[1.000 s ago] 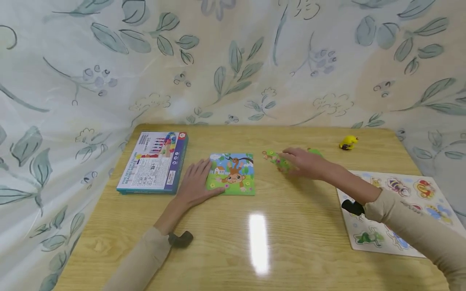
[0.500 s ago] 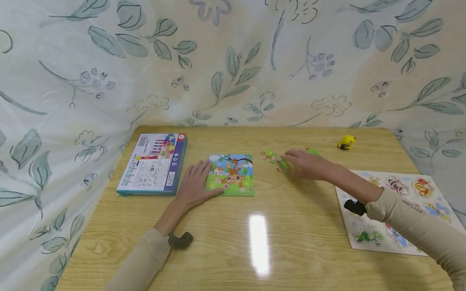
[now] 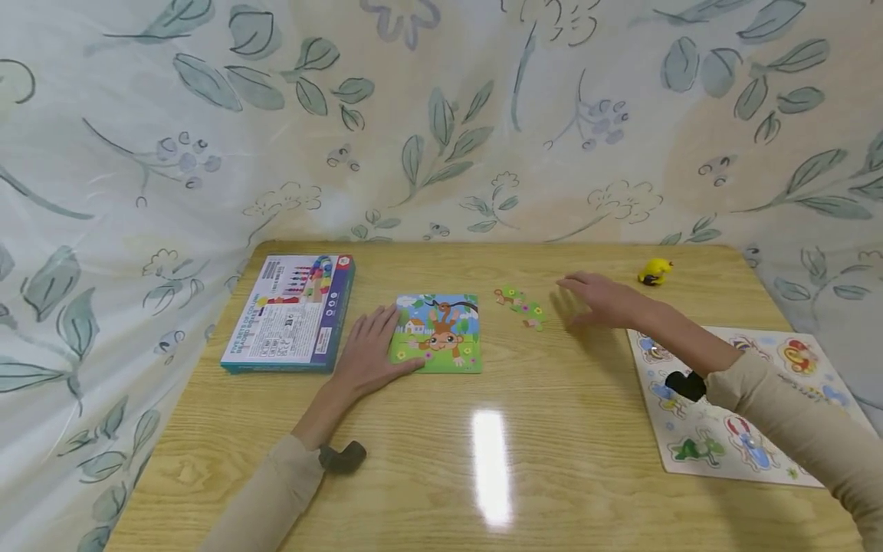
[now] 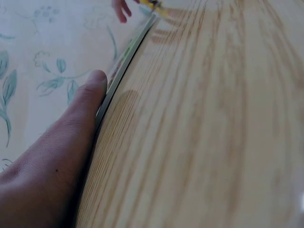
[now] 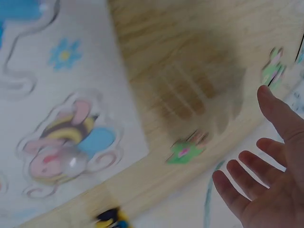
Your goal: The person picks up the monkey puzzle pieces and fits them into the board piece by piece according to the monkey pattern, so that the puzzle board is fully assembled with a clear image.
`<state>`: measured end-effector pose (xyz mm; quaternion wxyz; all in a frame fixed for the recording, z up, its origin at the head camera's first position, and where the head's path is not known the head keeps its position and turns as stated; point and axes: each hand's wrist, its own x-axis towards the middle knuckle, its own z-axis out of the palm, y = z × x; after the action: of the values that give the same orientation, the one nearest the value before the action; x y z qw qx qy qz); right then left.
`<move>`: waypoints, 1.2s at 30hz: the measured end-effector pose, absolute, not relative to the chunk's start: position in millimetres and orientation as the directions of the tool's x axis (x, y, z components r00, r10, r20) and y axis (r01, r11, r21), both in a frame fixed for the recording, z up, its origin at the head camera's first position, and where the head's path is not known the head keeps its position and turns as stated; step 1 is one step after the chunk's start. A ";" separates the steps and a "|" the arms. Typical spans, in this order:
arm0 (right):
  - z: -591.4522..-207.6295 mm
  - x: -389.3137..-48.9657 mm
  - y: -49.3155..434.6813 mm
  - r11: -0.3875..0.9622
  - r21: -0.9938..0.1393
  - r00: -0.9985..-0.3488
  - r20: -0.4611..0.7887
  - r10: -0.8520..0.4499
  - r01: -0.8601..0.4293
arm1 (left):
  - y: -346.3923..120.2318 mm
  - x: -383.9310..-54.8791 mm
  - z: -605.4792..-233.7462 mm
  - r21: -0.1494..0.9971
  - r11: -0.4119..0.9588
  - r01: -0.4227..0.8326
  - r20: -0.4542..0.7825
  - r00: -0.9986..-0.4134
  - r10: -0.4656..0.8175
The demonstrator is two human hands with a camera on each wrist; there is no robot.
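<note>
A square monkey jigsaw puzzle (image 3: 444, 335) lies flat near the middle of the table. My left hand (image 3: 369, 349) rests along its left side with fingers extended, its thumb (image 4: 78, 111) lying over the puzzle's near edge. To the right of the puzzle are loose green puzzle pieces (image 3: 530, 310) with flowers on them. My right hand (image 3: 607, 300) hovers just right of these, fingers spread and relaxed, holding nothing. The right wrist view shows another green piece (image 5: 185, 152) on the table; in the head view the right hand covers that spot.
A boxed bead set (image 3: 290, 310) lies at the left. At the right, a white board with insect pictures (image 3: 697, 406) lies under the right forearm. A small yellow and black toy (image 3: 655, 271) sits at the back right. Floral cloth (image 3: 441, 115) hangs behind the table (image 3: 414, 475).
My right hand has moved right, away from the loose green pieces, uncovering them and hiding the piece that showed behind it. The left hand and the monkey puzzle have stayed put.
</note>
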<state>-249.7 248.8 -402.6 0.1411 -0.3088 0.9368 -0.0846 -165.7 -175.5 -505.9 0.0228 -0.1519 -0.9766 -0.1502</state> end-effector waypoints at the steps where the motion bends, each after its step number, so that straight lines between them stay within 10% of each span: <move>1: -402.2 -252.7 253.3 0.812 -0.244 -0.783 -0.227 -0.579 -0.530 | -175.4 -166.0 -505.9 0.286 0.909 0.304 0.092 -0.953 0.290; 21: -411.0 -269.2 301.5 0.776 -0.413 -0.758 -0.255 -0.600 -0.476 | -175.3 -165.1 -505.6 0.287 0.915 0.284 0.080 -0.959 0.273; 36: -415.0 -263.4 284.4 0.758 -0.239 -0.744 -0.166 -0.647 -0.606 | -173.8 -165.0 -505.4 0.275 0.916 0.293 0.082 -0.956 0.282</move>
<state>-263.4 284.4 -415.0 0.1202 -0.3370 0.9299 -0.0849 -165.0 -173.8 -505.4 0.0204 -0.1469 -0.9784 -0.1437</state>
